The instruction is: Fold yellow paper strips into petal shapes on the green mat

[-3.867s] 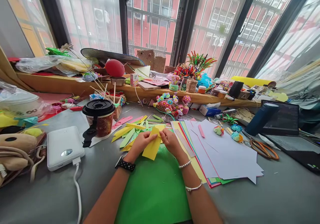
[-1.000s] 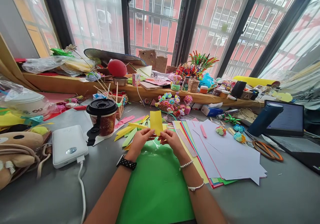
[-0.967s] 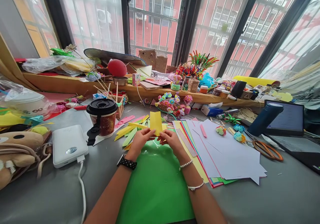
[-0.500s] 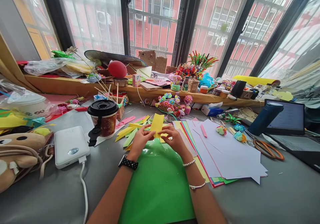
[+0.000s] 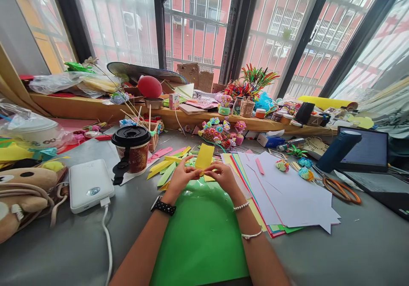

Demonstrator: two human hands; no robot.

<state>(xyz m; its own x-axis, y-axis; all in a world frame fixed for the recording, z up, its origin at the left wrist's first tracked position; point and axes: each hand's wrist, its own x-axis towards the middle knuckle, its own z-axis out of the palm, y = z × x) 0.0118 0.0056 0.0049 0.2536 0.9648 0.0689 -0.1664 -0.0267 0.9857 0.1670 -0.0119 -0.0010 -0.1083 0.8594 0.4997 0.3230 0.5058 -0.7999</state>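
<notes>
Between my hands stands a strip of yellow paper [image 5: 205, 155], pinched along its lower edge. My left hand [image 5: 183, 177] grips the lower left part with thumb and fingers. At the lower right, my right hand [image 5: 221, 175] closes on the same strip, its fingertips almost meeting those of the left. Beneath both hands lies a green sheet [image 5: 200, 235]. Just beyond them, yellow and green paper strips [image 5: 166, 171] are heaped on the grey table. What the fingertips do at the paper's bottom edge is partly hidden.
On the left are a lidded coffee cup [image 5: 131, 152] and a white power bank [image 5: 90, 187] with its cable. To the right lie stacked coloured paper sheets [image 5: 297, 196], scissors [image 5: 343, 190] and a laptop [image 5: 370, 154]. Craft flowers [image 5: 219, 132] stand at the back.
The yellow strip has tilted to the right and turned slightly. My fingertips have drawn closer together at its lower edge. The surrounding things are unmoved.
</notes>
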